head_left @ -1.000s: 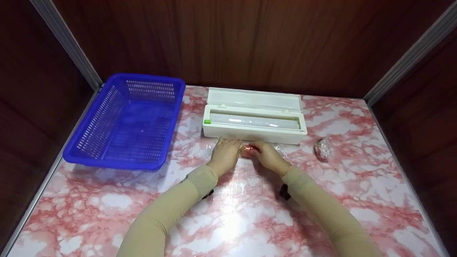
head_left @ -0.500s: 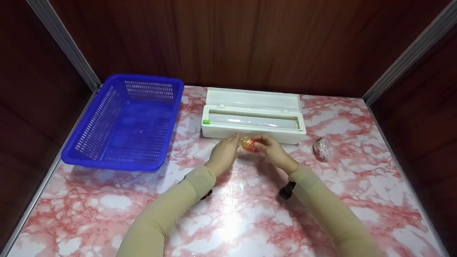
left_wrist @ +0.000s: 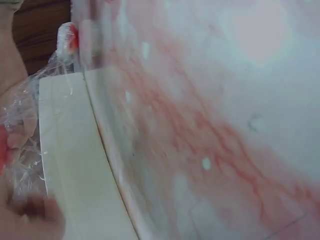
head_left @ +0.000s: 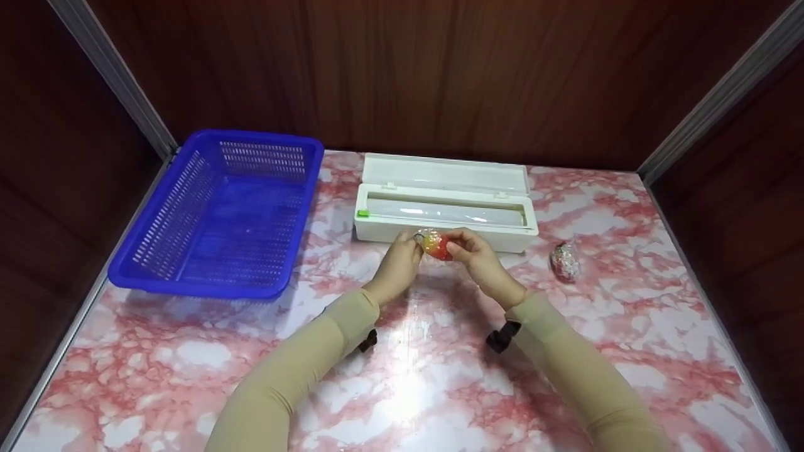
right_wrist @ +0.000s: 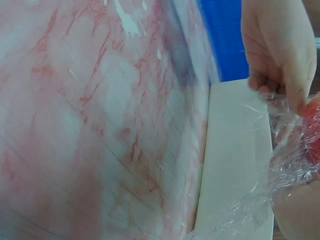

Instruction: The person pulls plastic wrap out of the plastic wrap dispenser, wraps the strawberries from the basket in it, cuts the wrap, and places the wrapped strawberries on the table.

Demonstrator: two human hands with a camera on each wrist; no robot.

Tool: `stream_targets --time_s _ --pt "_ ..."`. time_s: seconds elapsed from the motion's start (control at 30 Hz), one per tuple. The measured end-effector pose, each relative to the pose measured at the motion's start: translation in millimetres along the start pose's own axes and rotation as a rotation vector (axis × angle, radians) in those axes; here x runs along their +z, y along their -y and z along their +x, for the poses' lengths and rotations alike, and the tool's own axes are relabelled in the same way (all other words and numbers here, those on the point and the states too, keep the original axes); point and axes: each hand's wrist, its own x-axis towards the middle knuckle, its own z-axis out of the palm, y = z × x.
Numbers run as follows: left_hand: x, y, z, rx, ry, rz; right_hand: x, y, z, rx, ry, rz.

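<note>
A red-and-yellow fruit (head_left: 434, 245), loosely covered in clear cling film (right_wrist: 292, 150), is between both hands in front of the white dispenser box. My right hand (head_left: 480, 258) grips its red end with thumb and fingers. At the yellow end, my left hand (head_left: 397, 263) pinches the film; the right wrist view shows that hand (right_wrist: 280, 55) with thumb and fingertips on the bunched plastic. Loose film trails below the fruit in that view. The left wrist view catches only part of the fruit, red at its left edge, beside the right hand (left_wrist: 12, 70).
The white cling film box (head_left: 446, 237) has its lid folded back, a film roll (head_left: 446, 212) inside and a green cutter slide (head_left: 363, 214) at left. A film-wrapped item (head_left: 566, 262) lies to the right. A blue basket (head_left: 217, 290) stands at left; wood panels enclose the marbled table.
Both hands have come up a little toward the box with the fruit, which has turned and shows more yellow. My left hand went from lying over the film to pinching it.
</note>
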Motion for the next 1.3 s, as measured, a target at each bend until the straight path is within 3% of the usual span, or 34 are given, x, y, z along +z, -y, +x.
stream_targets --time_s 0.1,0.2,0.43,0.57,0.63,0.73,0.83,0.97,1.07,1.3 --pt "1.2 -2.2 0.5 -0.062 0.079 -0.228 1 0 -1 -0.017 -0.001 -0.005" --pt "1.2 -3.8 0.2 -0.166 0.123 -0.423 2 0 0 -0.041 0.004 -0.028" --pt "-3.6 -5.8 -2.3 -0.289 0.180 -0.721 -2 0 1 -0.133 -0.003 -0.208" --pt "-3.4 -4.5 -1.5 -0.319 0.130 -0.735 -4 -3 0 -0.225 -0.046 -0.408" --pt "-2.8 -4.5 -0.5 -0.326 0.071 -0.702 -2 -4 -1 -0.300 -0.145 -0.503" --pt "-3.1 -5.3 1.5 -0.332 -0.038 -0.654 5 -4 -6 -0.379 -0.361 -0.562" --pt "-4.7 -5.9 3.0 -0.323 -0.143 -0.596 17 -3 -13 -0.348 -0.492 -0.463" --pt "-5.9 -7.1 3.1 -0.308 -0.190 -0.614 34 0 -23 -0.174 -0.430 -0.254" --pt "-4.5 -9.6 2.1 -0.296 -0.162 -0.693 42 1 -27 -0.071 -0.341 -0.171" --pt "-2.7 -13.9 -1.6 -0.229 -0.041 -0.818 45 3 -24 -0.037 -0.259 0.084"
